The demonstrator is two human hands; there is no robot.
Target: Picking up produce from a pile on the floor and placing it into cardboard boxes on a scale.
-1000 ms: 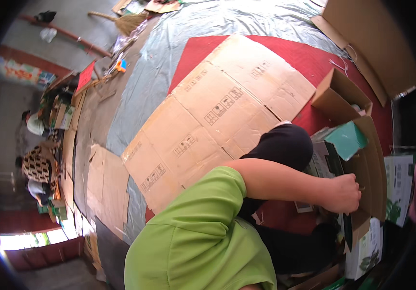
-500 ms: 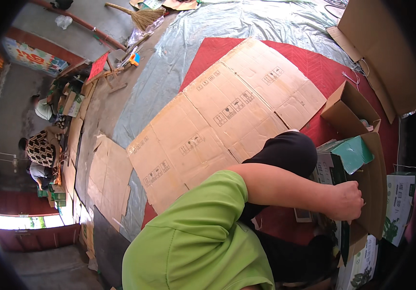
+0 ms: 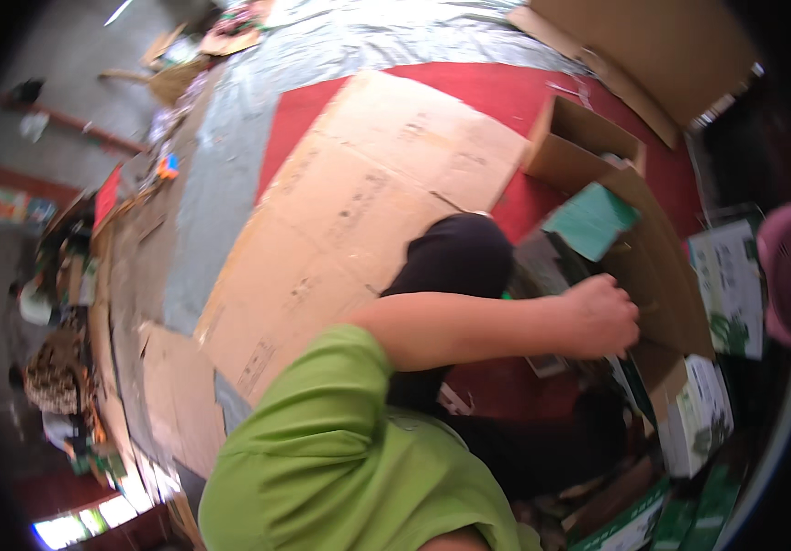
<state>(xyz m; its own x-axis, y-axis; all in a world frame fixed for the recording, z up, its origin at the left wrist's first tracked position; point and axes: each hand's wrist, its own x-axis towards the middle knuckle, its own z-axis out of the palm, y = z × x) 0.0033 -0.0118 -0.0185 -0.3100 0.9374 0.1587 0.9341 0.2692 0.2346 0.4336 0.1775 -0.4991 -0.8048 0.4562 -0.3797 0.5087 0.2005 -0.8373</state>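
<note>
My left hand (image 3: 603, 317) reaches across to the right, its fingers curled over the edge of an open carton (image 3: 660, 275). They look closed on the carton's dark green side flap, though the fingertips are partly hidden and blurred. The carton has a brown inside and a bright green flap (image 3: 592, 220) folded outward at its far end. My right hand is out of view; only a bit of skin shows below the sleeve at the lower edge.
A flattened cardboard sheet (image 3: 359, 202) lies on a red mat (image 3: 308, 115). Beyond the carton stands a smaller open brown box (image 3: 584, 138). White-and-green printed boxes (image 3: 731, 289) and a pink object (image 3: 781, 271) are at right. Several people (image 3: 56, 372) sit at far left.
The view has swung to the right, so the scene sits further left and is blurred. More green-and-white boxes show at lower right. My left hand stays at the carton's edge.
</note>
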